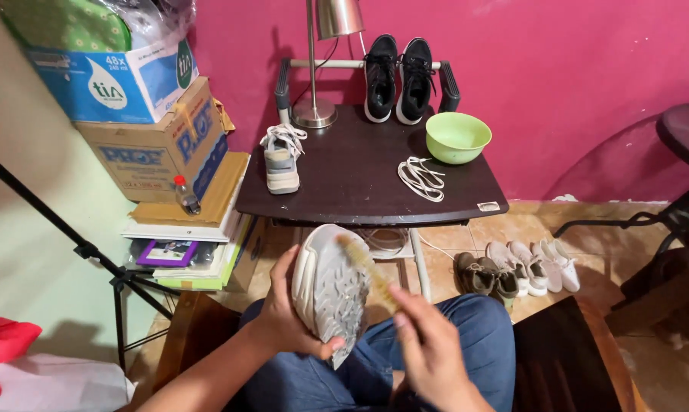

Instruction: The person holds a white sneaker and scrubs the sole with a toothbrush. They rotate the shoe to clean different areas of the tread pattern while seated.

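My left hand grips a grey and white sneaker over my lap, its sole turned up toward me. My right hand holds a small brush with a yellowish handle, its bristle end lying on the sole and blurred. On the dark table in front stand the matching grey sneaker at the left, loose white laces and a light green bowl.
A black pair of sneakers leans on the pink wall beside a metal lamp. Stacked cardboard boxes, books and a small bottle are at the left. Several shoes lie on the tiled floor at the right. A tripod leg crosses the left.
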